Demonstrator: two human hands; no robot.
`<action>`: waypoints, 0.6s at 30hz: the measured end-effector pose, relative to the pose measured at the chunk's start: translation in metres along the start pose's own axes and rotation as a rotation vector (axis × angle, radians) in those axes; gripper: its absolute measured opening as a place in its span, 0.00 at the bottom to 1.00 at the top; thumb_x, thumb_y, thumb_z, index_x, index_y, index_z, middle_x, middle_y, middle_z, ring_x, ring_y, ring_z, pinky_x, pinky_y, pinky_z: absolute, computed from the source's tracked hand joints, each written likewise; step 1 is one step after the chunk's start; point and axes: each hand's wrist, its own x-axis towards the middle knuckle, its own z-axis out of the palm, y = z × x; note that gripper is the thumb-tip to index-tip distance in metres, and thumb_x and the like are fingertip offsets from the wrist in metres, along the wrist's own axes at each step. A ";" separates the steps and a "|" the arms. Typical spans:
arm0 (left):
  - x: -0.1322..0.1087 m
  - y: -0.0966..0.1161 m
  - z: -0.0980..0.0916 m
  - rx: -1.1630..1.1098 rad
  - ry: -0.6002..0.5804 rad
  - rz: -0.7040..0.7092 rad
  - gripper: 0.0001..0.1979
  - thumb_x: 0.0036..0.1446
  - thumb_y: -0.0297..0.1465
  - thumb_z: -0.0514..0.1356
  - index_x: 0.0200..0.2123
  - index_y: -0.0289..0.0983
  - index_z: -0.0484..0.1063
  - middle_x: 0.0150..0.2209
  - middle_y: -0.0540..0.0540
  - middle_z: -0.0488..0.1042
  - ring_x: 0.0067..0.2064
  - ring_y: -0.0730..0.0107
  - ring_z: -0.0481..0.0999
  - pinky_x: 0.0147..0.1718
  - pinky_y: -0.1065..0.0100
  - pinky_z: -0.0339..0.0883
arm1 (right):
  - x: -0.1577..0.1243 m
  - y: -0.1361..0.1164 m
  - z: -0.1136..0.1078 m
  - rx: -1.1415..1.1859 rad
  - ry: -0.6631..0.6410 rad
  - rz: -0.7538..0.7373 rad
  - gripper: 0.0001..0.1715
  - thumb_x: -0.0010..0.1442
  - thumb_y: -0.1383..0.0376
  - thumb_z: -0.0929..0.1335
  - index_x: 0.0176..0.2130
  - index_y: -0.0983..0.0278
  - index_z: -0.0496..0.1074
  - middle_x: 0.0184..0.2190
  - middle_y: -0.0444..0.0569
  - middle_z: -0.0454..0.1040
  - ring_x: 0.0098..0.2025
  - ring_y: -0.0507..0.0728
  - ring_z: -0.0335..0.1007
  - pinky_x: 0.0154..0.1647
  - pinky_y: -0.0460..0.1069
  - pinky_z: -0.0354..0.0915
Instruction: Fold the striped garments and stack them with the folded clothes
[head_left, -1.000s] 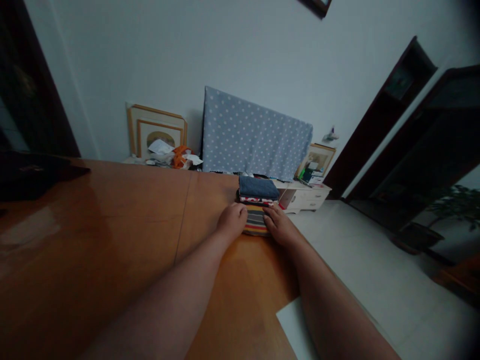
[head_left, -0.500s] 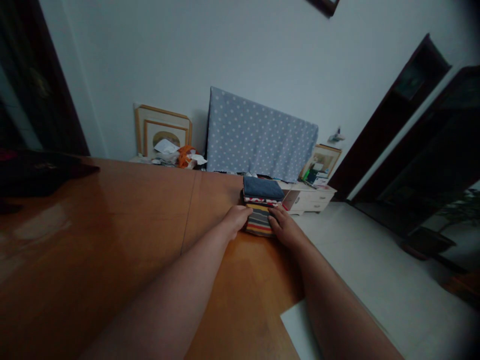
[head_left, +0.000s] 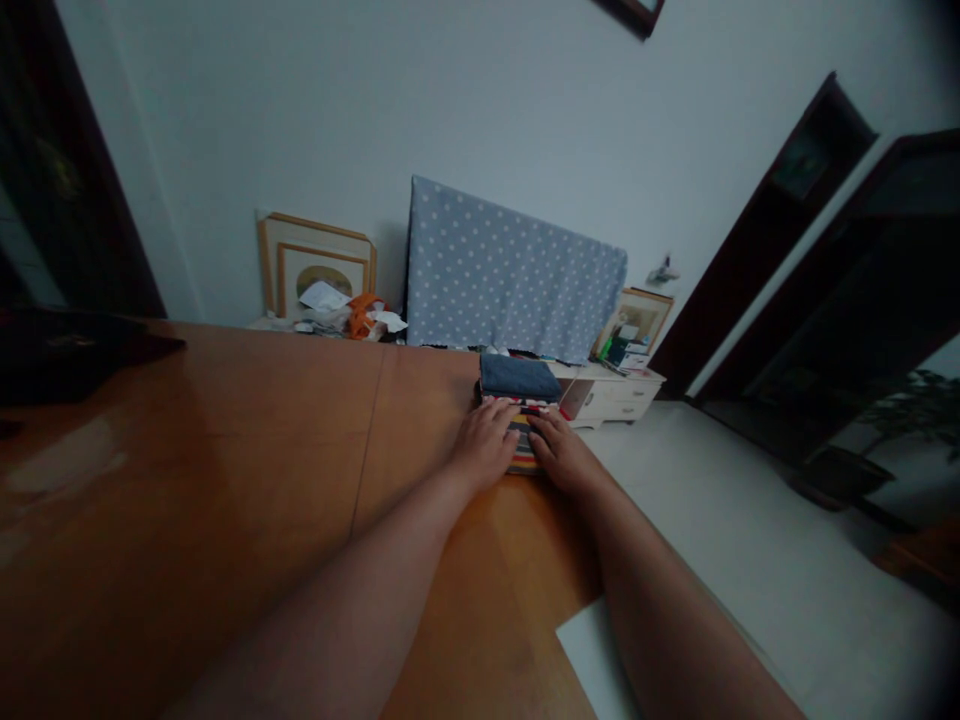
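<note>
Sliding forward onto the folded clothes stack (head_left: 519, 380), the left hand (head_left: 486, 443) is pressing spread fingers over the striped garment (head_left: 523, 447), while the right hand (head_left: 559, 452) is lying flat beside them, neither pinching.

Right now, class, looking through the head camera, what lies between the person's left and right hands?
A folded striped cloth lies between the left hand and right hand; the head view shows both hands resting on it.

**Your left hand (head_left: 486, 445) has moved onto the folded clothes (head_left: 519, 378)**
Once at the pile's left edge, your fingers (head_left: 504, 412) now spread over the striped cloth (head_left: 523, 450), hiding most of it.
</note>
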 end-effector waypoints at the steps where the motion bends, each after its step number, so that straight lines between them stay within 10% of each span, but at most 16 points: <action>1: -0.002 0.001 -0.001 0.032 -0.105 0.014 0.23 0.67 0.37 0.51 0.63 0.41 0.64 0.69 0.42 0.58 0.72 0.54 0.50 0.68 0.51 0.44 | 0.000 0.000 -0.001 0.042 0.028 0.004 0.29 0.67 0.52 0.61 0.61 0.62 0.70 0.65 0.56 0.64 0.69 0.63 0.54 0.70 0.62 0.53; 9: -0.004 -0.013 0.010 0.137 -0.368 -0.005 0.32 0.69 0.47 0.43 0.71 0.42 0.52 0.74 0.42 0.44 0.74 0.52 0.39 0.68 0.48 0.40 | -0.006 0.015 -0.029 0.453 0.341 0.737 0.33 0.66 0.48 0.56 0.47 0.68 0.76 0.39 0.60 0.81 0.38 0.63 0.78 0.37 0.56 0.73; 18: -0.005 -0.005 0.016 0.159 -0.375 0.024 0.34 0.70 0.45 0.43 0.71 0.33 0.50 0.73 0.34 0.42 0.74 0.48 0.37 0.69 0.52 0.38 | -0.009 0.011 -0.030 0.306 0.228 0.607 0.31 0.64 0.44 0.61 0.43 0.63 0.79 0.34 0.52 0.81 0.35 0.60 0.77 0.36 0.53 0.72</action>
